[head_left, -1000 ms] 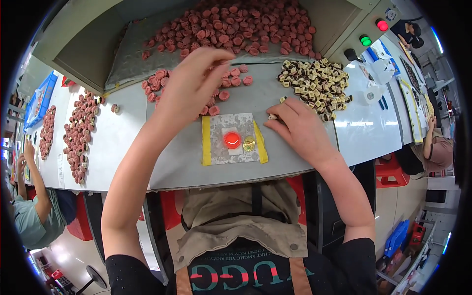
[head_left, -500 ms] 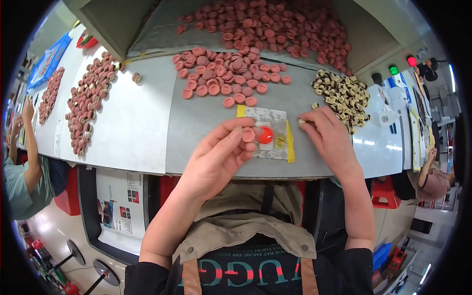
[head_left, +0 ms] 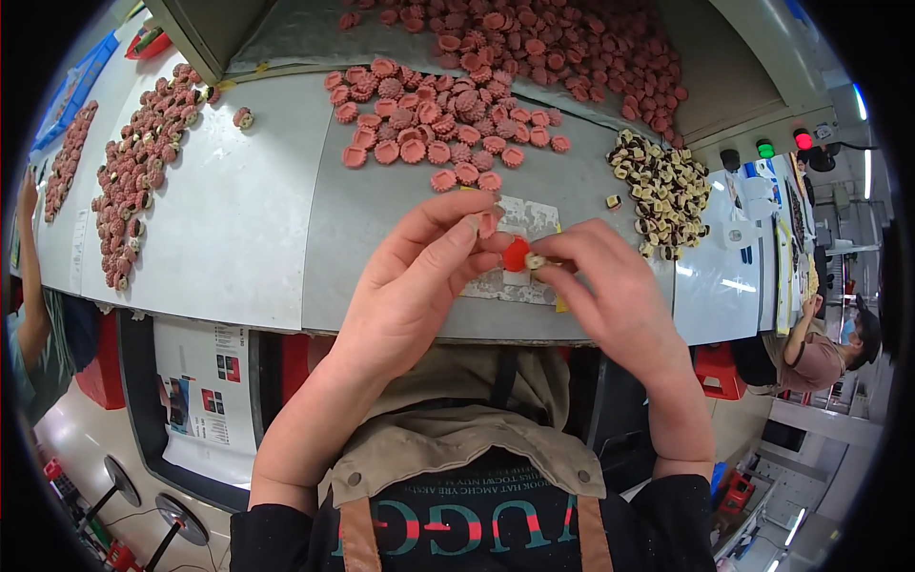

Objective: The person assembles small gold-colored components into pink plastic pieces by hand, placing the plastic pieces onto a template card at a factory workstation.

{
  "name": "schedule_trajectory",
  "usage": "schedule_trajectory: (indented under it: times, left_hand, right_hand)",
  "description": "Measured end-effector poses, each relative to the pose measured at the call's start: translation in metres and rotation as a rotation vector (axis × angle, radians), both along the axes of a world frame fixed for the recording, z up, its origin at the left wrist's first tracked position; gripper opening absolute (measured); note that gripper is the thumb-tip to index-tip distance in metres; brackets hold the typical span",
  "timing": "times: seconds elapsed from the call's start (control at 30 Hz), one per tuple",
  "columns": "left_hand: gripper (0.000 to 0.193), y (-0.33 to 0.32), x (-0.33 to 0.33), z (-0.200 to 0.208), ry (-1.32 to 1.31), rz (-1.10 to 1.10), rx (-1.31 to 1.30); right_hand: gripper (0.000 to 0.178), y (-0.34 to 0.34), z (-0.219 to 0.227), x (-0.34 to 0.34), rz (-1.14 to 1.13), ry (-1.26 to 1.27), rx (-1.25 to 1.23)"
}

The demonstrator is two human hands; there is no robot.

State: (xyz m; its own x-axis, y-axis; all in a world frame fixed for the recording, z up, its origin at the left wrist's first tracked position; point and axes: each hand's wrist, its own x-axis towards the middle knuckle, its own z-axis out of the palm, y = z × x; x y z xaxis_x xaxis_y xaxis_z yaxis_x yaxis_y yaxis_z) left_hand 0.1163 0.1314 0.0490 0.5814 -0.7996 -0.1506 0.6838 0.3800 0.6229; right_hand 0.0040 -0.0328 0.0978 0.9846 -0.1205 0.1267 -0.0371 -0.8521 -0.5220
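Two bare hands are at work near the middle of the frame. The left hand (head_left: 405, 276) grasps one pink fluted cup (head_left: 487, 225) between thumb and fingers; the right hand (head_left: 615, 281) pinches one small cream piece (head_left: 536, 260) at its fingertips. The cup and the piece are apart, with one round red disc (head_left: 516, 254) showing between them, over one patterned mat (head_left: 530, 212) partly hidden by the hands.

Loose pink cups (head_left: 448, 105) spread across the upper centre, several dozen and too overlapped to count; three form the row nearest the mat. A larger pink heap (head_left: 562, 48) fills one open-fronted box (head_left: 743, 71) at the top. Right of centre lies one pile of cream-and-brown blocks (head_left: 658, 195), with one single block (head_left: 613, 202) just off its left side. At the upper left are two long piles of filled cups (head_left: 143, 162), plus one stray filled cup (head_left: 243, 117) to their right.

The table's front edge crosses the frame slightly below the middle, under both wrists. The widest bare stretch is the white tabletop (head_left: 238, 210), left of the left hand; a narrower grey strip (head_left: 624, 234) separates the right hand from the blocks.
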Motion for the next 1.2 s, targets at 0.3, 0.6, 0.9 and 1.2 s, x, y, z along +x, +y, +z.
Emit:
schedule_trajectory:
  times: [0.3,0.6,0.9,1.2]
  left_hand:
    - [0.035,0.006,-0.002,-0.008,-0.009,-0.033,-0.012]
    - [0.036,0.007,-0.001,-0.006,0.032,-0.032,-0.043]
    - [0.034,0.006,-0.004,0.007,0.005,-0.078,0.095]
    - [0.025,-0.004,-0.021,0.001,-0.295,0.087,0.101]
  right_hand:
    - [0.017,0.002,-0.017,0.017,0.066,-0.057,-0.107]
    - [0.018,-0.003,-0.021,0.016,0.070,-0.090,-0.099]
    - [0.019,0.012,-0.012,0.008,-0.104,-0.283,0.522]
    - [0.021,0.018,-0.020,0.008,-0.044,-0.292,0.457]
